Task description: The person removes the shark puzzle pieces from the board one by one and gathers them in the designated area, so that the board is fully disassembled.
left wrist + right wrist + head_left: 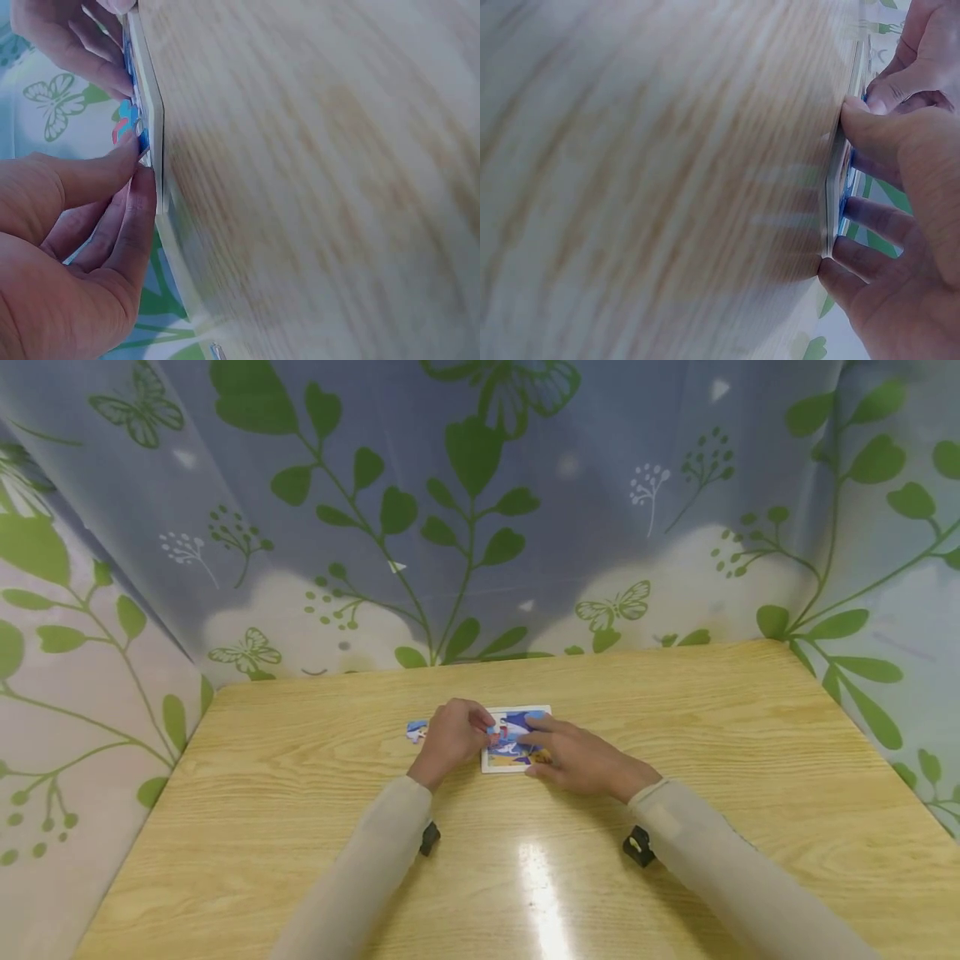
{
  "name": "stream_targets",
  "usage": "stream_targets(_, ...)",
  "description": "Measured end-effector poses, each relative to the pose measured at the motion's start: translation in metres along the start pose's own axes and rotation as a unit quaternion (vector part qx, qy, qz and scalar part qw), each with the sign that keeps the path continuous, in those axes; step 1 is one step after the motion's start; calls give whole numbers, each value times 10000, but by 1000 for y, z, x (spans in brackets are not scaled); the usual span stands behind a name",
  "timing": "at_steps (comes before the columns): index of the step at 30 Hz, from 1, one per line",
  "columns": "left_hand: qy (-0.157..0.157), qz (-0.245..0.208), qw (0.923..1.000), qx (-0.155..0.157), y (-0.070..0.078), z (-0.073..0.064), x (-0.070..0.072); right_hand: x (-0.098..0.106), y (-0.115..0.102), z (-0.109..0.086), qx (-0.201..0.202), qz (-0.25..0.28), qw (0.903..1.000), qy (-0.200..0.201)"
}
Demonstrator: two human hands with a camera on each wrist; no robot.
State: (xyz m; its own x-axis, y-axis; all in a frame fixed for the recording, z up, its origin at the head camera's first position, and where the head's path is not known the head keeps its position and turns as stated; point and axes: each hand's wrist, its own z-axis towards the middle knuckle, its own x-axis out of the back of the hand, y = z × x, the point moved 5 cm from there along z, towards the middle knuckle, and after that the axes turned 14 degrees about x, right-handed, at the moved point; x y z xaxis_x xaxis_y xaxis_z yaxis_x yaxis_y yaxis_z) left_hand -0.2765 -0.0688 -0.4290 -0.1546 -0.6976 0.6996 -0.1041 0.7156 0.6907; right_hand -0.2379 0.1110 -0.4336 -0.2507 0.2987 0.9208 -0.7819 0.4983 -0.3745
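Puzzle (510, 751) partly beneath right hand (583, 760)

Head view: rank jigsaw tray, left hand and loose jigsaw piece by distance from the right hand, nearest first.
1. Jigsaw tray: touched by the right hand.
2. Left hand: at the tray's left edge.
3. Loose jigsaw piece: left of the left hand.

This is an indoor spot, a screened-off corner with a homely look, though whether it is a home cannot be told. Cloth hangings (585, 518) printed with green leaves (474, 456) and butterflies (615, 607) close in the back and both sides of a pale wood-grain table (300, 827). A small picture puzzle (504, 750) lies there, and a bright streak of light (543, 893) shines on the tabletop.
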Motion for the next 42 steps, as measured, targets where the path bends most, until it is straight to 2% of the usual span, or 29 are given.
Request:
stream_targets(4,-45,-266,9996,-79,-1,-1,2,0,1,1,-47,-7,10000,-34)
stream_targets(12,-167,-837,9957,347,-9,-2,3,-1,1,1,-43,-8,10000,-47)
stream_targets(24,3,-1224,9923,204,-14,-7,13,-1,2,1,-75,7,9999,-81)
stream_targets(31,115,-1126,9934,206,-23,-13,29,1,1,-1,-103,46,9999,-66)
stream_targets(42,103,-1218,9919,359,-48,-20,56,1,-1,-2,-105,39,9999,-92)
